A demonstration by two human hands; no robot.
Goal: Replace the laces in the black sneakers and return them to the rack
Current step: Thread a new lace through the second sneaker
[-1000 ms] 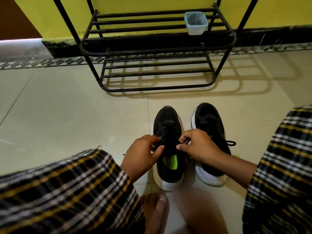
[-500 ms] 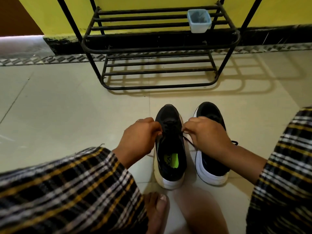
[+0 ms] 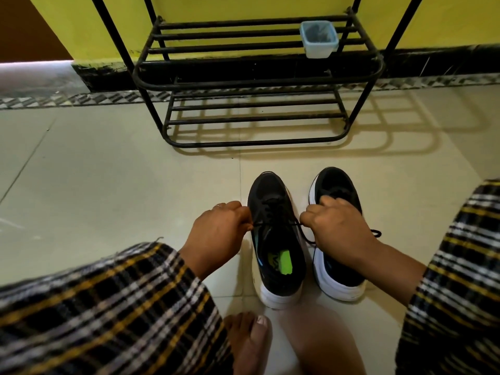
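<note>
Two black sneakers with white soles stand side by side on the tiled floor, toes toward the rack. The left sneaker [image 3: 276,239] has a green insole label and a black lace [image 3: 276,224] stretched taut across its tongue. My left hand [image 3: 216,234] pinches the lace's left end beside the shoe. My right hand [image 3: 338,231] pinches the right end, partly covering the right sneaker [image 3: 338,185], whose tied lace loop shows past my wrist. The black metal shoe rack [image 3: 257,82] stands against the yellow wall just beyond.
A small pale blue plastic container [image 3: 319,39] sits on the rack's upper shelf at the right. My bare foot [image 3: 251,342] rests on the floor near the left sneaker's heel. Plaid-clothed knees fill the lower left and right edges.
Both hands have moved apart from the middle of the left sneaker to its sides, pulling the lace ends outward and taut.
</note>
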